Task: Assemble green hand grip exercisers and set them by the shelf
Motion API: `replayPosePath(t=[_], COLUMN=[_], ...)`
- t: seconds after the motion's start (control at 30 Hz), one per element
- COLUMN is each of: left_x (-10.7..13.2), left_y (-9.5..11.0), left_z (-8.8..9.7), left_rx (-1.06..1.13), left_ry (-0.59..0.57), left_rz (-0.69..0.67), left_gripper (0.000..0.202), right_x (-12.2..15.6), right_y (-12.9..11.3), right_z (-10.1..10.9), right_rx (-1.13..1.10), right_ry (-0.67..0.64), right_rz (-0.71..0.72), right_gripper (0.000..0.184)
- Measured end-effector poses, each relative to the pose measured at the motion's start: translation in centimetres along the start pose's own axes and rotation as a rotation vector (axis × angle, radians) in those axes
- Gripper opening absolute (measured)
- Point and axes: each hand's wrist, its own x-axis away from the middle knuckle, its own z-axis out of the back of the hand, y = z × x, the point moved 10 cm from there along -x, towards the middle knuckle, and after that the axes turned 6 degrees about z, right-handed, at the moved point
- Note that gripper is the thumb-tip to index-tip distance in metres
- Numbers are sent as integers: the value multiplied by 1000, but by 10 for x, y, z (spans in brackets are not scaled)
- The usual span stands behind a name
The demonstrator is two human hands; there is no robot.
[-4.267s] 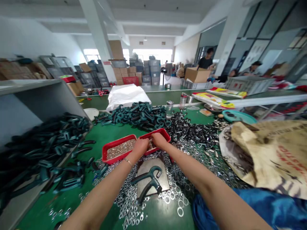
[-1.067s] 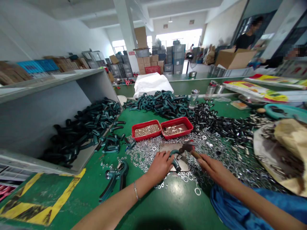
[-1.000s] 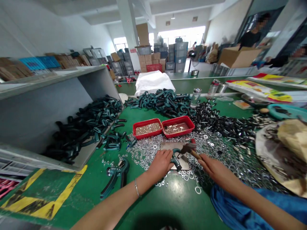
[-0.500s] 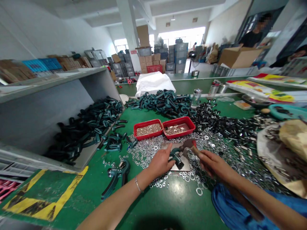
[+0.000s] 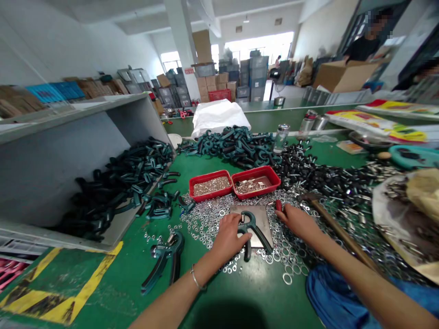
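Note:
My left hand (image 5: 230, 235) is closed around one side of a teal and black hand grip strengthener (image 5: 254, 224), whose two handles point toward me. It rests over a flat metal plate (image 5: 263, 218). To the right, my right hand (image 5: 297, 221) has its fingers closed on a small red-handled tool (image 5: 278, 205); a short metal shaft seems to stick out to its left. Beyond that hand lies a hammer (image 5: 338, 230), its wooden handle running down under my right forearm. Another hand grip strengthener (image 5: 175, 257) with metal fittings lies left of my left arm.
Two red trays (image 5: 210, 198) of small metal parts stand behind the plate. Loose washers (image 5: 202, 224) surround it. Piled teal grip parts (image 5: 236, 144), black-headed screws (image 5: 308, 171), a glass jar (image 5: 281, 138), a grey bin (image 5: 140, 114) and blue cloth (image 5: 329, 292) are around. A co-worker stands far right.
The hammer has left my right hand and lies on the washers at right. My right hand now grips the red-handled tool. The grip strengthener has turned, with its handles toward me.

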Motion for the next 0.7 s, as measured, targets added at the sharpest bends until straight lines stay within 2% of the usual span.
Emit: replayPosePath(t=[0.07, 0.13, 0.2, 0.27, 0.33, 0.43, 0.5, 0.7], left_x=[0, -3, -6, -7, -7, -5, -4, -4], left_y=[3, 3, 1, -2, -5, -10, -12, -14], left_z=[-2, -2, -2, -2, -2, -5, -7, -7], left_rx=[-4, 18, 56, 88, 108, 145, 178, 217], left_ry=[-4, -15, -7, 23, 57, 80, 84, 69], left_rz=[15, 26, 24, 14, 12, 38, 64, 94], left_gripper=[51, 49, 47, 44, 42, 39, 38, 41], right_x=[-5, -11, -15, -14, -8, 4, 9, 3], right_y=[-12, -14, -9, -5, -12, -42, -63, -97], right_z=[-7, -6, 1, 19, 41, 57, 54, 12], right_rx=[-4, -13, -18, -49, -234, -776, -992, -1126], right_ry=[5, 11, 3, 47, 140, 248, 273, 252], right_rz=[-57, -69, -65, -59, -14, 110, 136, 68], right_gripper=[39, 33, 27, 24, 22, 26, 30, 32])
